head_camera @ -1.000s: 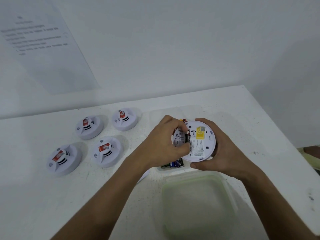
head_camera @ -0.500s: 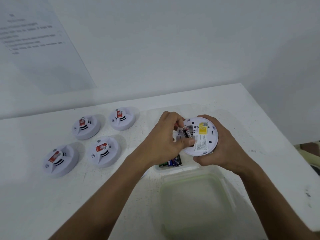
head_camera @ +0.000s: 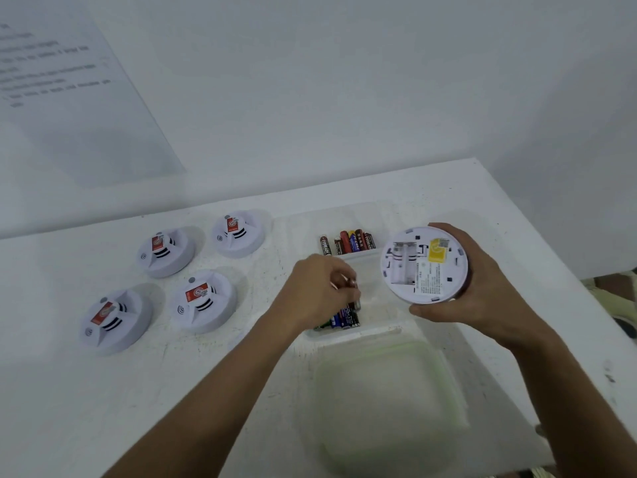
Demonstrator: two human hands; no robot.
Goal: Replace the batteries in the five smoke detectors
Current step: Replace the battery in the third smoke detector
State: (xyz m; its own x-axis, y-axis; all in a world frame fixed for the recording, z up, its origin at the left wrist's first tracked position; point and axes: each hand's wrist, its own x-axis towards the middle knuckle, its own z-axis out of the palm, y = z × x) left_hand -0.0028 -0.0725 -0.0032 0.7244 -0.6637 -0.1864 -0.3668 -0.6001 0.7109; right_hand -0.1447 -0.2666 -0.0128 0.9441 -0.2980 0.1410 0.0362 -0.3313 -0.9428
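Note:
My right hand (head_camera: pixel 482 298) grips a white smoke detector (head_camera: pixel 425 270) turned back side up, its open battery bay showing no batteries, a yellow label beside it. My left hand (head_camera: pixel 320 291) hovers low over the near compartment of a clear tray (head_camera: pixel 379 331), fingers curled and pinching a dark battery (head_camera: pixel 356 301) just above the blue and green batteries (head_camera: pixel 339 320) lying there. Red and brown batteries (head_camera: pixel 348 241) lie in the tray's far compartment. Several more smoke detectors sit face up to the left, among them ones at the back (head_camera: pixel 238 232) and the front (head_camera: pixel 113 319).
A translucent green-rimmed lid (head_camera: pixel 386 401) lies on the white table just in front of the tray. A printed sheet (head_camera: pixel 62 84) hangs on the wall at the left. The table's right edge (head_camera: pixel 558 270) runs close past my right hand.
My left hand has pulled a battery out of the detector and carried it down to the tray's near compartment. My right hand has moved the detector to the right.

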